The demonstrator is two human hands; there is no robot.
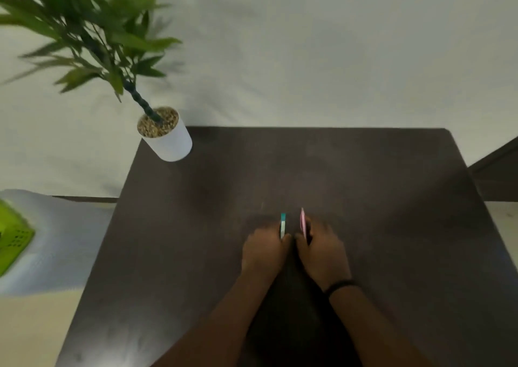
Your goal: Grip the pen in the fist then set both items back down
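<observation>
Green basket (pixel 12 235): far left of the table (pixel 392 198), off its edge, on a pale surface.
Potted plant (pixel 165 136): white pot at the table's far left corner, leaves spreading beyond it.
Left hand (pixel 263 250): near the table's middle, fingers curled round a thin teal-and-white card (pixel 283 225) held on edge, upright.
Right hand (pixel 322 250): just beside the left hand, pinching a thin pink card (pixel 302 221), also on edge; black band at the wrist.
Step, as judged: the two cards are being stood up or leaned together above the tabletop. The next move would call for steady, matched pressure from both hands so neither card slips.
</observation>
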